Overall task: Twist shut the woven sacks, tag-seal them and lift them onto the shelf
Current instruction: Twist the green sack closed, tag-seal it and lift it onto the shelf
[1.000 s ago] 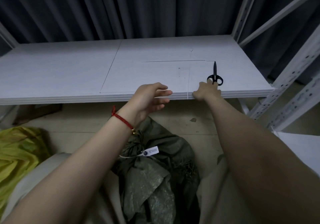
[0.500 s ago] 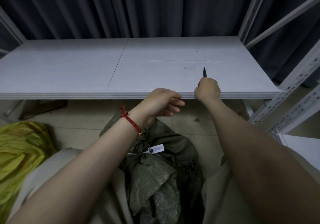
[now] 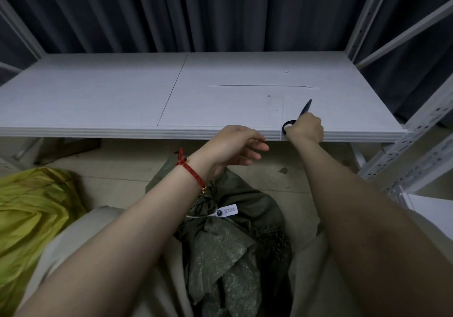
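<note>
1. The right hand (image 3: 305, 127) is curled closed around the handles of the black scissors (image 3: 297, 117) at the near edge of the shelf (image 3: 98, 96); one loop shows beside the knuckles and the blades point away toward the far right. I'd guess they live there so they stay within reach while kneeling.
2. The left hand (image 3: 235, 145) hangs just in front of the shelf edge with fingers loosely spread, gripping nothing; it looks ready to steady whatever gets snipped.
3. The dark green sack (image 3: 228, 248) sits on the floor between the person's knees, right below both arms. Its neck is gathered and twisted, with a thin white tie cinched round it.
4. A small white tag (image 3: 228, 211) with printed digits lies against that neck, its strap sticking out to the left. So the twisting and sealing seem done for this sack; my judgement is the scissors are for trimming that spare strap.
5. A yellow-green sack (image 3: 29, 218) is slumped on the floor at the near left, well apart from the green one. Whether it is closed I cannot tell.
6. The shelf board is otherwise bare, so lifting has not happened yet. The green sack looks soft and floppy, so it will probably need both hands once the scissors are put down
</note>
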